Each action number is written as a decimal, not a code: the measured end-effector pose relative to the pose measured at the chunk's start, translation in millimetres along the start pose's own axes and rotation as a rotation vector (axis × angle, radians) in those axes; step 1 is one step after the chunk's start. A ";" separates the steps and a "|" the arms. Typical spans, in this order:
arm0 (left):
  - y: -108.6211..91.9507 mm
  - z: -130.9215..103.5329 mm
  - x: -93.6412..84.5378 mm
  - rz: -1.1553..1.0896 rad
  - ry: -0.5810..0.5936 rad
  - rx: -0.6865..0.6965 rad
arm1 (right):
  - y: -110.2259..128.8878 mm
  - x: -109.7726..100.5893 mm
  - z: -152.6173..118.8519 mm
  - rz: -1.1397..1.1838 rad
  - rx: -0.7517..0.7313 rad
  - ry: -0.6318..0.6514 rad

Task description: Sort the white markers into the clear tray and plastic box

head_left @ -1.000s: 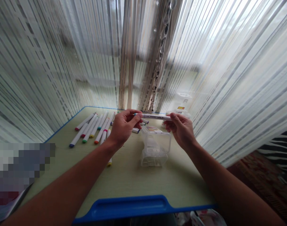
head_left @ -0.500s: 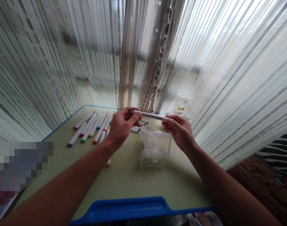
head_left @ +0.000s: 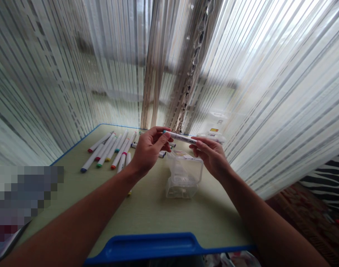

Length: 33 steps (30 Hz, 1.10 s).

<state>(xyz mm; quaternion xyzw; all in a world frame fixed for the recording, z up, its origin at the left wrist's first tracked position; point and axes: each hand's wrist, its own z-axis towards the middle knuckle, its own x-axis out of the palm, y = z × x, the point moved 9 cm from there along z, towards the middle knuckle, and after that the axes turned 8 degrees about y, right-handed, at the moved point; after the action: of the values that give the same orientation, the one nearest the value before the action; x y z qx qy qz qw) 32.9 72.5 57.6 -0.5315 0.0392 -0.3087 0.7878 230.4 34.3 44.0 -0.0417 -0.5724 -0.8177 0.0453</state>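
Observation:
A white marker (head_left: 183, 138) with a teal end is held level above the table, between both hands. My left hand (head_left: 152, 146) pinches its teal end between thumb and fingers. The other end is gripped by my right hand (head_left: 211, 152). Below them stands a clear plastic case (head_left: 184, 170), its lid raised. Left of my left hand, several white markers with coloured ends (head_left: 104, 150) lie spread on the table. A few more marker ends show behind and beside my left hand, partly hidden by it.
The light green table (head_left: 158, 218) has a blue rim with a moulded tray (head_left: 155, 243) at the front. Another clear container (head_left: 215, 135) stands at the back right. String curtains (head_left: 116, 74) hang behind the table.
My left hand has moved slightly right along with the teal end of the marker, closer to my right hand. More markers show behind my left wrist.

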 end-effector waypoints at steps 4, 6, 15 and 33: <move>0.1 0.8 -1.1 -0.052 -0.013 -0.003 | -2.7 -4.8 1.2 0.069 0.020 -0.030; 0.8 0.8 -0.6 -0.059 -0.009 -0.021 | -3.9 -11.8 2.0 0.122 0.014 -0.075; 9.8 0.0 -2.9 0.016 -0.027 -0.111 | -11.8 -21.2 2.8 0.234 0.073 -0.135; 13.9 -1.5 -3.0 0.024 -0.008 -0.165 | -0.2 -17.4 2.0 0.293 0.085 -0.137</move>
<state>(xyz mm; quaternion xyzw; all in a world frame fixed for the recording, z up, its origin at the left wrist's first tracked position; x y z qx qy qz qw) 36.1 76.3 44.2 -0.5953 0.0676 -0.2930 0.7451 247.7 36.8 42.4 -0.1784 -0.5961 -0.7725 0.1269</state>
